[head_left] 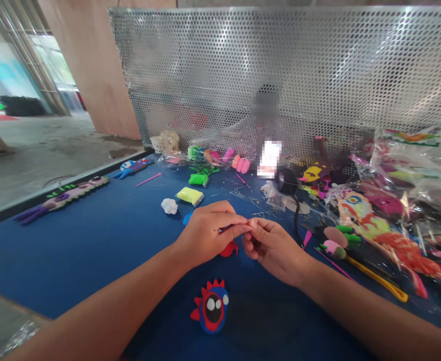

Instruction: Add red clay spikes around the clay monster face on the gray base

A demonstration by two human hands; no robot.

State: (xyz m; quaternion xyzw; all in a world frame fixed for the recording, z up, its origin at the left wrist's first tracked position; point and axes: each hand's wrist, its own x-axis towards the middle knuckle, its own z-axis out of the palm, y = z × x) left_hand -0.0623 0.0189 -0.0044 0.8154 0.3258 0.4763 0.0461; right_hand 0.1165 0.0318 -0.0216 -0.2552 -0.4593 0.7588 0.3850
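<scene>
My left hand (207, 228) and my right hand (271, 243) meet fingertip to fingertip above the blue table (81, 265). Both are closed in a pinch; whatever lies between the tips is too small or hidden to name. Behind my left fingers a red clay lump (228, 249) shows in part. Nearer to me lies a blue and red clay figure (213, 307) with red spikes, a dark oval and white dots. Past my left hand are a white clay lump (169, 206), a yellow clay packet (190, 196) and a partly covered blue lump (187, 217).
Finished-looking clay figures (60, 199) lie along the left edge. Bagged clay and plastic wrappers (386, 200) crowd the right side. A yellow-handled tool (378, 280) and a pink stick (148, 179) lie on the table. A perforated metal panel (220, 65) stands behind, with a blurred person beyond.
</scene>
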